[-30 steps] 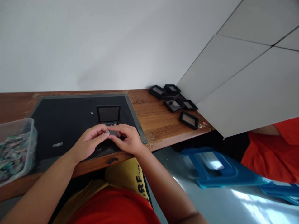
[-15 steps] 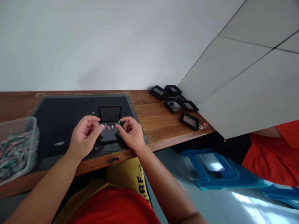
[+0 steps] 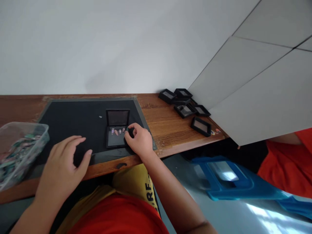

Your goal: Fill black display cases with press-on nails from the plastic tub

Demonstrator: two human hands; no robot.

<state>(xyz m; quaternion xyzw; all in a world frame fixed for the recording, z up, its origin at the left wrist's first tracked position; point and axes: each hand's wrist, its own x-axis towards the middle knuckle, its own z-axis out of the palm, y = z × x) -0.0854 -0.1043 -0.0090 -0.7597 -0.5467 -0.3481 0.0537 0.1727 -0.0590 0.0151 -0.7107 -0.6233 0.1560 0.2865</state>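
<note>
Pinching a small green piece (image 3: pixel 127 129) with the right hand (image 3: pixel 141 140), presumably for its tiny size, at the two o'clock corner of the open black box (image 3: pixel 116 141), beside a row of small pieces (image 3: pixel 116 132). With lid (image 3: pixel 118 117) upright, apparently for free access. Holding nothing in the spread left hand (image 3: pixel 60 162) at eight o'clock, near the plastic tub (image 3: pixel 45 130), likely for easy reach.

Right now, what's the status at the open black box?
Left hand open, empty. Right hand pinching a green piece. Black box open, small pieces in a row; right hand hides part of its right edge.
</note>
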